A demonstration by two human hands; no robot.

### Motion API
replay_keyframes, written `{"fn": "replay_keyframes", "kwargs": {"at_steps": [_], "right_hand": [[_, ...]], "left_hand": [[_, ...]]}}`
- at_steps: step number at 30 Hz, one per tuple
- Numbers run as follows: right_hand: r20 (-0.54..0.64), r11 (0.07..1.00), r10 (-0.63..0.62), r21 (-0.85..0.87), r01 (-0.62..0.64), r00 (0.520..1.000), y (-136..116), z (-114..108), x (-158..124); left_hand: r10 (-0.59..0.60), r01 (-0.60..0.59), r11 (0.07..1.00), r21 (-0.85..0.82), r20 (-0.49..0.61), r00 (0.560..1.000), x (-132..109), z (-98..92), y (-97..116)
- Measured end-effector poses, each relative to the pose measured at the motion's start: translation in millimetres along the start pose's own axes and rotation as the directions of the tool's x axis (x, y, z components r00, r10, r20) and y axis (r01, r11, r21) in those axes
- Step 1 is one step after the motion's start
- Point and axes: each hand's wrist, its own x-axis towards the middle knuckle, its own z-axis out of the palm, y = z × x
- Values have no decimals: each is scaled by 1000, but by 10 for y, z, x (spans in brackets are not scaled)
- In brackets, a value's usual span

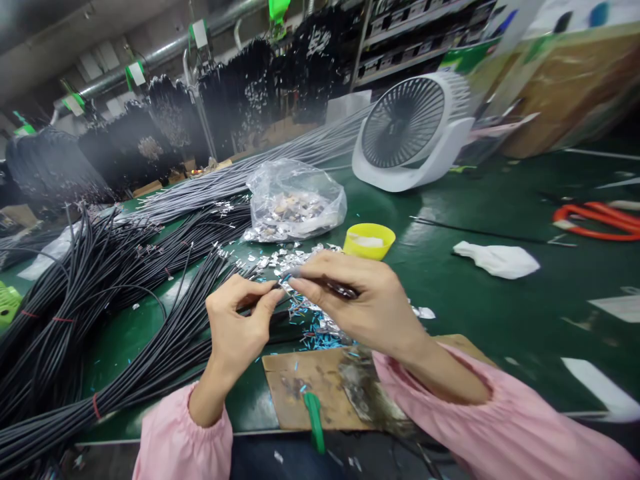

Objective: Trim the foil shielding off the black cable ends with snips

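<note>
A green table (525, 320) is stretching across the foreground, its glossy surface catching pale light. Behind it, a silvery pipe (165, 55) is slanting upward to the right below a dim grey expanse (45, 63), and shelves (389, 31) are standing at the upper right, carrying blurred rows of items.

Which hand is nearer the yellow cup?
Right. The right hand is just this side of the yellow cup; the left hand is farther off, to the cup's left and nearer the camera.

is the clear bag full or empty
Partly full: pale scraps show low inside the bag, with slack clear plastic above them.
</note>
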Motion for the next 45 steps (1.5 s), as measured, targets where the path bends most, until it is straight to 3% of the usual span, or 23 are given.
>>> {"fn": "replay_keyframes", "kwargs": {"at_steps": [2,5,7,9,12,14,18,20,23,27,30,33,45], "right_hand": [[4,999,-14,-35,14,1000,8,7,-16],[-9,997,5,-74,-5,1000,-9,28,-23],[-4,996,85,-29,-85,996,-23,40,-13],[53,962,250,102,-254,967,-22,45,1],[269,770,491,310,-557,829,7,53,16],[327,680,543,368,-634,773,23,64,20],[191,803,475,305,-512,859,-11,84,18],[229,862,399,235,-449,888,-47,92,6],[289,902,327,188,-388,900,-68,104,-21],[103,927,336,141,-348,936,-23,91,-33],[74,958,270,82,-275,960,-3,73,-21],[120,971,221,66,-230,968,-17,65,-12],[144,965,230,97,-245,962,-42,43,7]], "left_hand": [[20,-20,999,39,-10,1000,-1,0,-9],[-103,104,994,-18,65,993,27,-13,14],[-202,216,974,-66,177,963,56,-33,40],[-208,234,968,-91,229,951,78,-56,56],[-26,35,997,-63,131,991,79,-81,50],[131,-134,990,47,59,990,61,-84,35],[340,-326,908,263,-9,940,12,-69,7],[391,-360,871,334,-27,920,-5,-61,-3],[432,-376,838,395,-58,900,-12,-67,-15],[455,-393,843,368,-97,885,6,-106,-21],[456,-401,853,333,-104,884,16,-135,-15],[446,-398,859,323,-90,890,16,-149,-6],[462,-417,835,358,-46,886,12,-154,8]]}}
